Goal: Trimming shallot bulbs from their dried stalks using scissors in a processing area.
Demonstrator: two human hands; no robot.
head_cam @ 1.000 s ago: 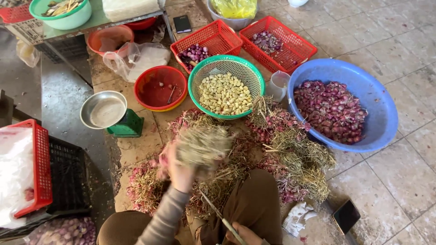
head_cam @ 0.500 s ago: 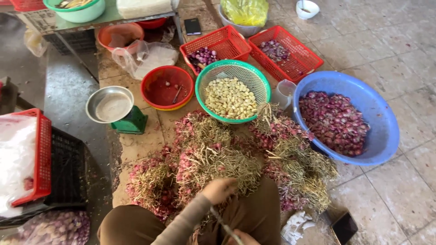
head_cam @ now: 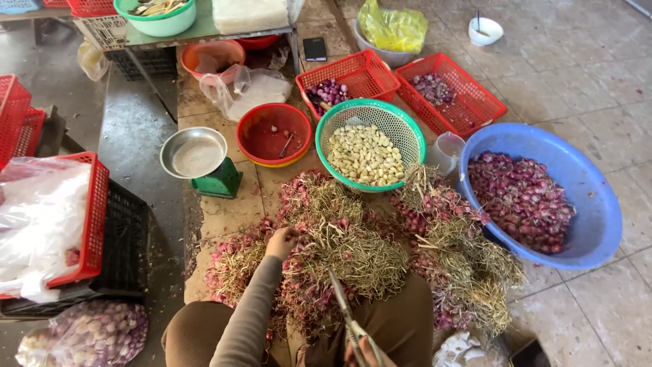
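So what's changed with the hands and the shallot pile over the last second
The left hand held a bunch of dried shallot stalks up a second ago; that bunch is gone from its grip, and the hand has dropped forward onto the shallot pile. The right hand still holds the scissors, now pointing up at the pile. The green basket, blue basin and scale stayed put.
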